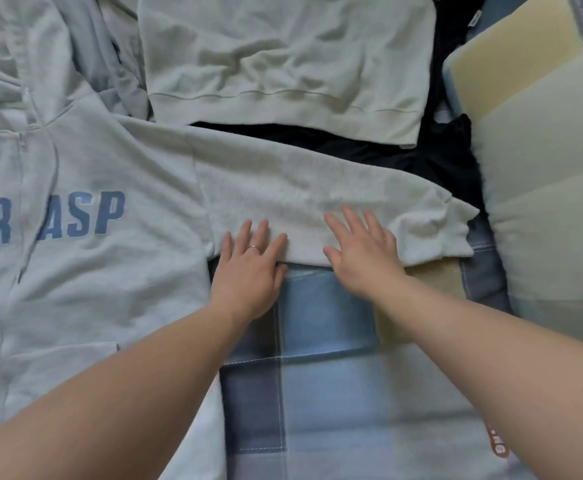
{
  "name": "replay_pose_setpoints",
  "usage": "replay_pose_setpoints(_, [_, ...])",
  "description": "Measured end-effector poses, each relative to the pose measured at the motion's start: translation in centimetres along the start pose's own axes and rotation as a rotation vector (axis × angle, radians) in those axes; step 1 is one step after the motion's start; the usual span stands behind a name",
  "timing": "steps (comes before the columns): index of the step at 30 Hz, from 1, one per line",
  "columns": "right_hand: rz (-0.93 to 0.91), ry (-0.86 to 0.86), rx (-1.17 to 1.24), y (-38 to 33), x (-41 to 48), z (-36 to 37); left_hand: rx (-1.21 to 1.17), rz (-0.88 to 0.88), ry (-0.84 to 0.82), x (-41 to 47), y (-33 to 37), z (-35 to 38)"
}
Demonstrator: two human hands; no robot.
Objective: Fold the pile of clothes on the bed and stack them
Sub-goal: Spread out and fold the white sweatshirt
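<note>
As the pale grey zip hoodie (86,271) lay face up across the left half of the frame, one sleeve (317,188) stretched flat toward the right, from the middle of the picture to a cuff (452,230) near the pillow (542,168) at the right edge. Both hands rested on the lower edge of that sleeve with fingers straight and spread, gripping nothing. The left hand (248,268), with a thin ring (253,247) on one finger, lay near the armpit seam, and the right hand (362,254) just beside it toward the cuff. The likeliest trouble, judging from this layout, was the sleeve going in askew: the cloth looked soft and thick, and flat palms could drag it into a ridge rather than smooth it, leaving a lumpy bundle that would sit crooked on a stack. The sleeve's far edge overlapped a dark garment (439,157), so a careless lift might have pulled that piece along. The second pale sweatshirt (283,64) in the upper middle lay close enough to be disturbed too. The rumpled hood at the upper left could bunch under a fold. On the hoodie's chest, blue block letters (86,214) read "IR" and "ASP" either side of the zip, the left part cut off by the frame edge. Orange print (497,441) at the lower right was too blurred to read. A blue checked bedspread (317,393) lay beneath everything.
</note>
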State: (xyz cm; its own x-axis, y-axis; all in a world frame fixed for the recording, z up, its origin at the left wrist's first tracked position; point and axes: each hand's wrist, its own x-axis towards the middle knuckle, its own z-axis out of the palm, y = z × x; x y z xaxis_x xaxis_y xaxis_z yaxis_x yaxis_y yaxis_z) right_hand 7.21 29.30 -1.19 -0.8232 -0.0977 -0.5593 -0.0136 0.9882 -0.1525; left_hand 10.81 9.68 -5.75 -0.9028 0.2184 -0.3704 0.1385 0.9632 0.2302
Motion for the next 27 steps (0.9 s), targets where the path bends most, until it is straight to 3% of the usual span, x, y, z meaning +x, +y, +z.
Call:
replay_pose_setpoints(6, [-0.088, -0.007, -0.001, -11.2, 1.3, 3.8, -0.004, -0.098, 0.059, -3.9, -12.9, -0.3])
replay_pose_setpoints(14, [-0.090, -0.016, 0.058, -31.3, 4.0, 7.7, 0.044, -0.219, -0.021, -10.9, -34.5, -1.7])
replay_pose_setpoints(17, [-0.128, -0.023, 0.041, -39.3, 4.4, 9.5, 0.050, -0.208, 0.019, -14.2, -42.3, -2.5])
replay_pose_setpoints(20, [-0.140, -0.015, 0.040, -47.5, 4.8, 11.9, -0.041, -0.088, 0.058, -17.3, -49.0, -3.3])
replay_pose_setpoints(25, [-0.075, 0.070, 0.152, -58.9, 4.7, 14.8, -0.087, 0.127, 0.443, -23.3, -58.7, -4.4])
replay_pose_setpoints(27, [-0.050, 0.078, 0.195, -62.2, 4.5, 15.3, -0.093, 0.035, 0.546, -25.1, -62.6, -4.8])
